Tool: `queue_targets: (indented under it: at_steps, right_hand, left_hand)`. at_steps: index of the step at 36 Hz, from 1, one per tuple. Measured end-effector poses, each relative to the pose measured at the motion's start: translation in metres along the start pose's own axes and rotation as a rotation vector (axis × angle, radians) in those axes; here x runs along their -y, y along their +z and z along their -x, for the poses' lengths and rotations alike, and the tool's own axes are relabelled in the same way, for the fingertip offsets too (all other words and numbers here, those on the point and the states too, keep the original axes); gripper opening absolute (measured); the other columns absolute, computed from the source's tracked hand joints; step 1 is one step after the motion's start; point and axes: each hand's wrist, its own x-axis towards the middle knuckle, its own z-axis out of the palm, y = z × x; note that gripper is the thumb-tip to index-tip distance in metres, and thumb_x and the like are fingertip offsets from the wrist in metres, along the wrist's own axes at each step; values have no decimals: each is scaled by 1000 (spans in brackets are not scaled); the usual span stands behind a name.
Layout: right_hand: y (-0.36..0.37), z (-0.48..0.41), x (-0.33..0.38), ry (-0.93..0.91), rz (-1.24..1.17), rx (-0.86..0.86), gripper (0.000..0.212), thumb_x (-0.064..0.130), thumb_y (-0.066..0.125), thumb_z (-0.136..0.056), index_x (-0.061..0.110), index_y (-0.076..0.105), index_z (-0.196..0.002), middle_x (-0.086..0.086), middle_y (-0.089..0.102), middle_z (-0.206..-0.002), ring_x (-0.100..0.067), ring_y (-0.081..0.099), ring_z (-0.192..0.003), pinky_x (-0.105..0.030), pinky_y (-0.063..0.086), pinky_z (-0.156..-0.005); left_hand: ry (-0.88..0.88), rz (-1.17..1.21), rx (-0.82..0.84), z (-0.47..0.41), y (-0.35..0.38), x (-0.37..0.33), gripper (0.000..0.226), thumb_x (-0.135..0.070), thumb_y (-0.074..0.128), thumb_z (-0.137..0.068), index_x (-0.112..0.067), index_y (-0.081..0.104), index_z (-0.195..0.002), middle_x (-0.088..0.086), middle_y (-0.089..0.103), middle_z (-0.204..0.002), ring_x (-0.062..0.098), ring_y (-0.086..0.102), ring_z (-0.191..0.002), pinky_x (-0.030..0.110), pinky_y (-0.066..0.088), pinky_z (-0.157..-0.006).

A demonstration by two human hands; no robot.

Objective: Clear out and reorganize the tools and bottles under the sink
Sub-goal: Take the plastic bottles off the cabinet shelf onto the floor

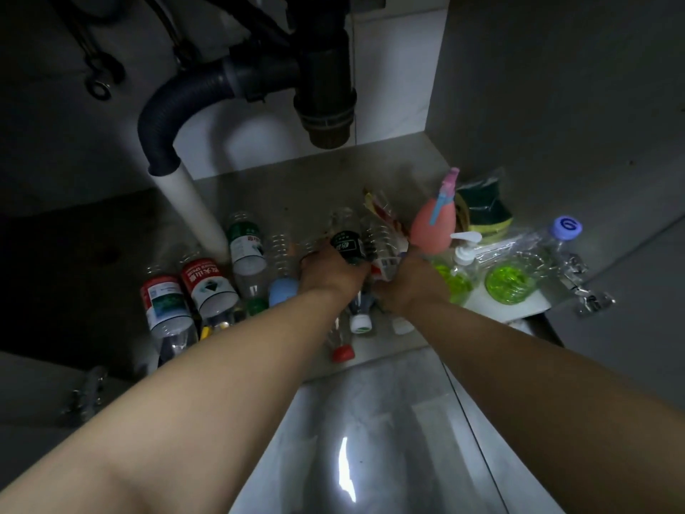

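Note:
Several empty plastic bottles lie on the cabinet floor (296, 187) under the sink. My left hand (326, 270) is closed around a clear bottle with a black label (346, 244). Beside it, my right hand (407, 281) grips a clear bottle with a red and white label (383, 268). Two red-labelled bottles (207, 283) and a green-labelled bottle (246, 243) lie to the left. A pink spray bottle (433, 222) stands just right of my hands, with a pump bottle of green liquid (461, 270) in front of it.
The black drain trap (324, 94) and corrugated hose (174, 105) hang overhead, joining a white pipe (194, 213) at left. At right sit a green and yellow sponge pack (487, 213), a green-filled bottle (509, 280) and a blue-capped bottle (567, 228). The door hinge (589, 296) sticks out.

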Motion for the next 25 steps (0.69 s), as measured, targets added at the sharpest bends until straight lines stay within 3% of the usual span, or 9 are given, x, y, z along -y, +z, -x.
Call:
queue_targets:
  at_steps: [5, 9, 12, 14, 18, 22, 25]
  right_hand:
    - [-15, 18, -1, 15, -156, 37, 71, 48, 76, -75, 13, 46, -129, -9, 65, -117, -30, 65, -104, -39, 55, -86]
    - [-37, 41, -10, -27, -177, 103, 56, 46, 75, -75, 19, 57, -121, -4, 68, -114, -26, 65, -103, -35, 54, -87]
    - [-55, 65, -23, -87, -207, 163, 33, 41, 77, -74, 23, 65, -99, -1, 70, -100, -22, 67, -95, -35, 56, -83]
    - [-67, 84, -39, -107, -270, 218, 32, 36, 78, -74, 22, 67, -101, 2, 72, -94, -20, 69, -90, -32, 57, -77]
    - [-88, 123, -86, -73, -370, 317, 40, 29, 79, -77, 24, 63, -113, 5, 70, -94, -16, 69, -85, -32, 56, -68]
    - [-93, 157, -152, 48, -382, 376, 44, 27, 80, -78, 28, 57, -115, 4, 66, -103, -13, 67, -89, -37, 60, -73]
    - [-85, 174, -199, 122, -244, 339, 60, 39, 82, -73, 25, 55, -124, 2, 63, -117, -13, 64, -97, -29, 56, -75]
  left_hand:
    - [-58, 176, -3, 19, -15, -1, 61, -47, 76, -77, -18, 57, -127, 8, 67, -124, 30, 65, -110, 30, 51, -86]
    - [-135, 390, 43, 52, -29, 6, 53, -45, 78, -74, -21, 64, -120, 5, 72, -110, 24, 68, -94, 35, 58, -83]
    - [-161, 495, 71, 86, -36, 12, 31, -41, 77, -77, -23, 65, -99, 3, 72, -94, 20, 69, -85, 36, 60, -79]
    - [-155, 539, 116, 109, -36, 16, 23, -37, 76, -80, -26, 59, -90, -4, 70, -90, 17, 70, -86, 40, 60, -84]
    - [-189, 668, 329, 157, -26, 17, 32, -26, 77, -86, -14, 66, -114, 5, 78, -95, 23, 76, -85, 39, 64, -74]
    - [-197, 614, 475, 199, 2, 13, 28, -22, 76, -88, -18, 66, -113, 4, 78, -99, 19, 76, -86, 29, 61, -65]
    - [-219, 575, 580, 221, 33, 12, 26, -18, 77, -86, -18, 69, -110, 3, 78, -94, 13, 75, -75, 27, 59, -60]
